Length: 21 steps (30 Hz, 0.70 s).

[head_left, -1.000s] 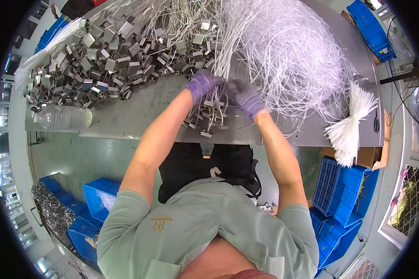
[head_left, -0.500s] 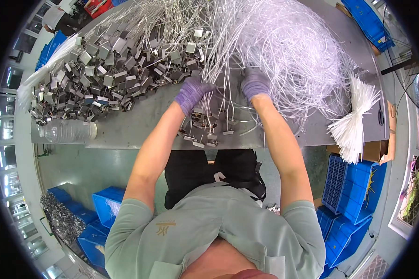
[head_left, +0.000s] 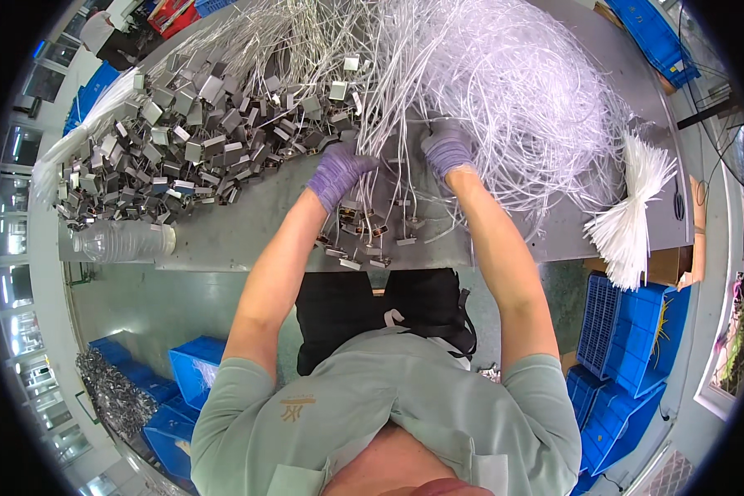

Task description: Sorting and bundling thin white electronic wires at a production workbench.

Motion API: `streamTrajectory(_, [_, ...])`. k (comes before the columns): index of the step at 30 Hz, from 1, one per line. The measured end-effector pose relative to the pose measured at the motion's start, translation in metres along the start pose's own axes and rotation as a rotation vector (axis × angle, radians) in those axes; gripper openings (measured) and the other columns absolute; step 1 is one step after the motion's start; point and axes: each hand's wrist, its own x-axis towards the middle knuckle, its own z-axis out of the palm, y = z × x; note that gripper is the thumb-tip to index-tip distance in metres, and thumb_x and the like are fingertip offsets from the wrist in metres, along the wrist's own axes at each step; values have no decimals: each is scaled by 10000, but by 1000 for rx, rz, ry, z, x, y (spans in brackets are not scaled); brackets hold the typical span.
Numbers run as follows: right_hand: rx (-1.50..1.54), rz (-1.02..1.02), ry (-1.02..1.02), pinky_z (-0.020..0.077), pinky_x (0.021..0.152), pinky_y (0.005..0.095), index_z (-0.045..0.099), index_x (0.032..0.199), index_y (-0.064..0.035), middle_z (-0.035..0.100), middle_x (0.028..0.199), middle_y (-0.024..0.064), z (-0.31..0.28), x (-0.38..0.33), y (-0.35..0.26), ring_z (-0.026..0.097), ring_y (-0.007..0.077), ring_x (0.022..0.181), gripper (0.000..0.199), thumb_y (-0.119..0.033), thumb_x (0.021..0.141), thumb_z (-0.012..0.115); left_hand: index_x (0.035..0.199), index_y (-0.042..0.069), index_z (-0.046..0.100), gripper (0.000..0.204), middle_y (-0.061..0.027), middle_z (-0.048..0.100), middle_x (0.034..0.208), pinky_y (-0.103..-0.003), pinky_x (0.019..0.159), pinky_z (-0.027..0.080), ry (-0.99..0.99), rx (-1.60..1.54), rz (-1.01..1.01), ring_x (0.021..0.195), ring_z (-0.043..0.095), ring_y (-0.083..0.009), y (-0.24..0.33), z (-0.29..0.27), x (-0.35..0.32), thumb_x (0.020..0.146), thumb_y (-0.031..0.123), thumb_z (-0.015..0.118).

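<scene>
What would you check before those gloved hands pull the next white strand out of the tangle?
1. Left hand on the work: ok, it rests on the white strands at the edge of the pile of metal clips.
2. Right hand on the work: ok, it is down in the strands.
3. A single strand held in the fingers: cannot tell, the gloves and the tangle hide the grip.
4. Gloves on both hands: ok, both purple.
5. Finished pieces safely on the table: not ok, some lie right at its near edge.
6. Plastic bottle out of the way: ok, far to the left.
</scene>
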Motion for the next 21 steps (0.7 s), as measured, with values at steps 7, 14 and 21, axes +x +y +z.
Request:
streamTrajectory(7, [-29, 34, -39, 485, 833, 439, 669, 999, -86, 632, 1019, 228, -30, -8, -28, 602, 384, 973, 307, -257, 770, 557, 1045, -36, 626, 363, -97, 669, 860, -315, 676, 486, -15, -175, 32, 710, 595, -170, -15, -4, 5, 727, 114, 711])
streamTrajectory(14, [111, -161, -167, 491, 812, 410, 648, 1007, -19, 636, 994, 243, 37, 14, 9, 617, 396, 908, 327, -230, 805, 501, 1074, -33, 610, 399, -105, 667, 903, -315, 703, 487, -18, -143, 14, 742, 596, -173, -13, -2, 6, 719, 116, 717])
streamTrajectory(21, [1134, 298, -416, 494, 557, 330, 666, 950, -2, 652, 731, 121, 4, -14, -23, 610, 191, 595, 253, -227, 856, 601, 1107, -16, 601, 418, -65, 655, 878, -275, 726, 484, -32, -144, -11, 766, 586, -132, -10, -11, -3, 735, 151, 695])
